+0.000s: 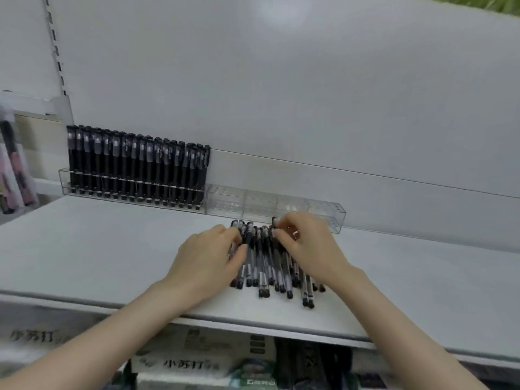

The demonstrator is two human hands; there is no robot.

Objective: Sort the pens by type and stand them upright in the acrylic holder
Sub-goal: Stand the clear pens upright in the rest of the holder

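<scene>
You are roughly partway through, by my reading. Beyond your left hand (209, 257) and off to its outer side, the acrylic holder (339, 218) already carries a full row of dark-barrelled pens (135, 164), all standing upright and packed side by side. The stretch of the holder directly beyond your two hands shows no pens in it, so that part looks still to be filled. Between your hands, on the shelf (98, 249), lies a loose batch of clear-barrelled pens (267, 266), flat and fanned, with the caps pointing away from you. Your left hand rests curled against the near side of that batch, fingers bent onto the pens, apparently steadying them rather than lifting any. Your right hand (306, 243) pinches narrow at the cap ends; whether it has one pen fully gripped I cannot tell through the blur. What remains, I judge, is to stand this whole batch in the bare section.
</scene>
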